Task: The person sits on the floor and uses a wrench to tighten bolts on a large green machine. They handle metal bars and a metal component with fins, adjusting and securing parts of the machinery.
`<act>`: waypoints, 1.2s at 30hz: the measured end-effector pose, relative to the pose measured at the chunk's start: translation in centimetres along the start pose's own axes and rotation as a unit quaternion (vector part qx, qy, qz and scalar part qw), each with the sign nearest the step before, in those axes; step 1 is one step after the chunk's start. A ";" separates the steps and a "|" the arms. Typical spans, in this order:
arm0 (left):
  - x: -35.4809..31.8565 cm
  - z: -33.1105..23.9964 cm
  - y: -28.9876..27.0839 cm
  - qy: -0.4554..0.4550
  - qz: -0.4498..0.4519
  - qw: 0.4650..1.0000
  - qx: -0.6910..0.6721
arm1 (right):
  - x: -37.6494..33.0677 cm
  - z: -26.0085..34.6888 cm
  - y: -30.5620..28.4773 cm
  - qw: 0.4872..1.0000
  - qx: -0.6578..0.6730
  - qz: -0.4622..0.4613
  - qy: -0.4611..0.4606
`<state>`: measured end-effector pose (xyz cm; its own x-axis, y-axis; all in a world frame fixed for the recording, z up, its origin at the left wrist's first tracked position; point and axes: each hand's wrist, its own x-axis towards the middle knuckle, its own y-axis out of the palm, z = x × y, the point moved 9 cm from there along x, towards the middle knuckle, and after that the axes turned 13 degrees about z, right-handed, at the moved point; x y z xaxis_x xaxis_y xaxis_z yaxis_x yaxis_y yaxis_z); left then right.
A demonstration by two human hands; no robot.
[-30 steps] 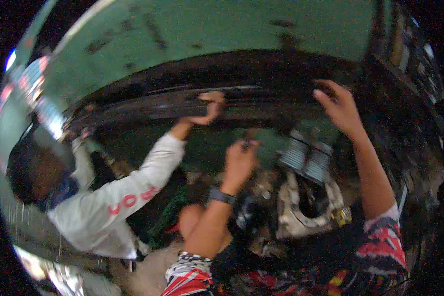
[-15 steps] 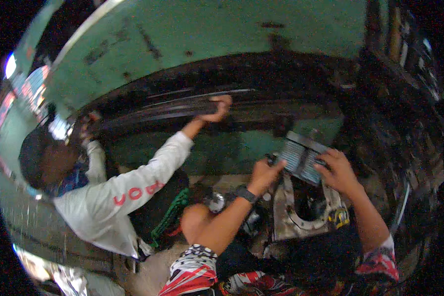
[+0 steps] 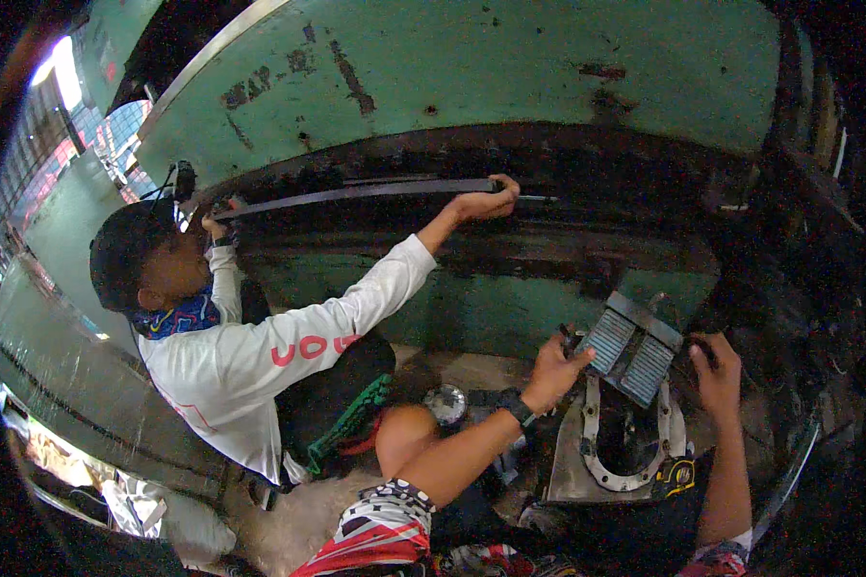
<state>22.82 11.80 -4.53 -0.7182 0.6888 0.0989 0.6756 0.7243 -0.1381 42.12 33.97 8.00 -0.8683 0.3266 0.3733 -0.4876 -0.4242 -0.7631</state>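
Observation:
A ridged grey metal plate (image 3: 635,346) with a plain strip along its top stands tilted above a metal base with a rounded, holed flange (image 3: 635,476). At the plate's left edge, my left hand (image 3: 556,373) closes its thumb and fingers on a small dark object (image 3: 571,338) whose kind I cannot make out. The thumb tip reaches the plate's side. Just right of the plate, apart from it, is my right hand (image 3: 718,377), fingers loosely curled with a dark gap between thumb and forefinger.
A co-worker in a white long-sleeved top (image 3: 250,361) crouches at left, both hands on a long flat metal strip (image 3: 356,194) before a large green machine panel (image 3: 510,77). A yellow-and-black tape measure (image 3: 678,475) lies beside the flange. A round shiny object (image 3: 445,404) is near my knee.
My right hand has come off the plate's right edge and moved slightly away. My left hand stays at its left side. The view has shifted, and the co-worker's strip shows more clearly.

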 end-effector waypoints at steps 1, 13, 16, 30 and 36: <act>0.0 0.1 0.0 -0.005 -0.002 1.000 0.023 | 0.0 0.4 -0.1 1.000 0.020 0.008 0.018; 0.8 2.5 0.9 0.006 0.003 0.999 -0.042 | -0.2 -2.2 1.3 1.000 0.013 -0.021 -0.014; 0.2 1.1 0.8 0.019 -0.040 0.999 0.002 | 0.2 -1.9 1.5 0.995 0.100 0.016 0.009; 1.2 3.5 1.0 -0.048 -0.009 0.997 0.056 | 0.2 -2.4 2.0 0.994 0.107 0.027 -0.003; 0.4 1.1 0.8 -0.025 -0.008 1.000 -0.016 | 0.0 -2.4 1.3 0.999 0.038 0.016 -0.004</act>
<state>22.89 12.57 -5.65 -0.7353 0.6757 0.0518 0.6688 0.7359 -0.1057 41.69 35.45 5.81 -0.8844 0.3042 0.3541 -0.4645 -0.4981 -0.7322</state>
